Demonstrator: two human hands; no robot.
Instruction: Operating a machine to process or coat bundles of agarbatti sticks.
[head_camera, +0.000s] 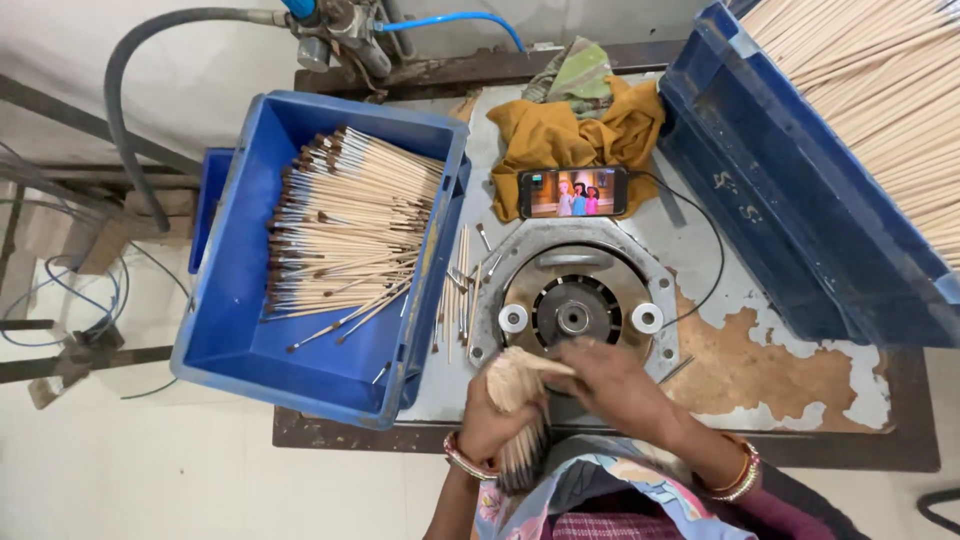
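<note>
2 hands on 1 stick bundle (520, 410); left hand (490, 415) fingers wrapped around it; right hand (610, 385) fingers pinching its top

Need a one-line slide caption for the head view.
Left hand grips a bundle of brush sticks, right hand on its top, before a round machine head beside a blue crate.

Along the surface's (800, 400) left edge the blue bin of brushes (330, 250) blocks passage, its wall touching a strip of loose sticks (455, 290). The tilted blue crate (790, 200) shuts off the right rear corner. At the rear edge lie the yellow cloth (570, 130) and the phone (574, 192), whose cable (715, 250) curves beside the round machine plate (575, 300). Bare room remains at the front right corner.
</note>
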